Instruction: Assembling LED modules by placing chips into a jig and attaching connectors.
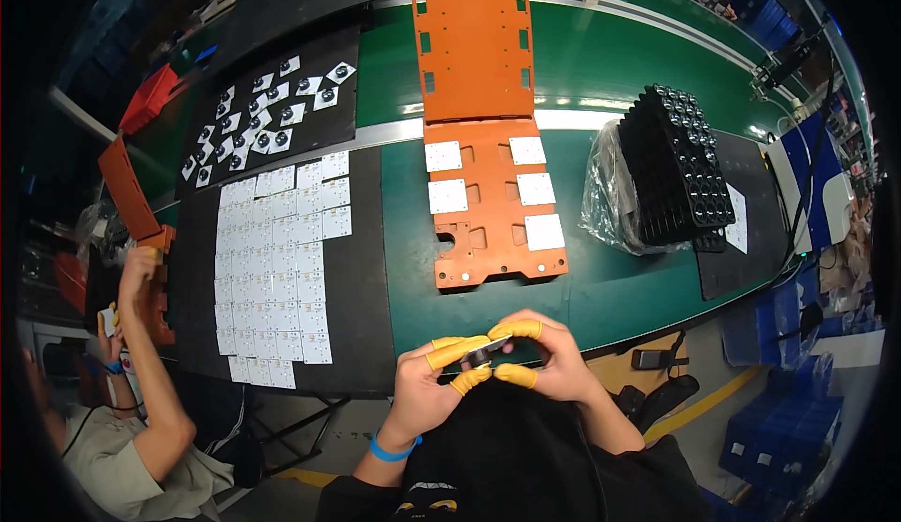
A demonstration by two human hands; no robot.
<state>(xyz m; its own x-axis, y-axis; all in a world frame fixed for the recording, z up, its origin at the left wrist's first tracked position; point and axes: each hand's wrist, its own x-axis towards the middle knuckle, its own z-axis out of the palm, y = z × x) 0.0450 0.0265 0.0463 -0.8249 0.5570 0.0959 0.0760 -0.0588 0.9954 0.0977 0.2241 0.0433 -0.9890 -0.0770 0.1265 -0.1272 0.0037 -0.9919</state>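
My left hand (pixel 424 386) and my right hand (pixel 556 358), both with yellow finger cots, grip a small white circuit board (pixel 487 345) near my body. A round black lens part (pixel 479 359) is on the board's underside, partly hidden by my fingers. Beyond my hands lies an orange fixture (pixel 493 198) with its lid (pixel 474 43) swung back. Several square white boards (pixel 542 232) sit in it in two columns. At its near left corner, a recess with a dark hole (pixel 448 241) is uncovered.
Left are a sheet of white boards (pixel 272 278) and a black mat with several lens-bearing boards (pixel 253 128). Right stand black lens trays (pixel 671 165) beside clear plastic wrap (pixel 605 193). A co-worker's arm (pixel 155 372) is at far left, near another orange fixture (pixel 127 184).
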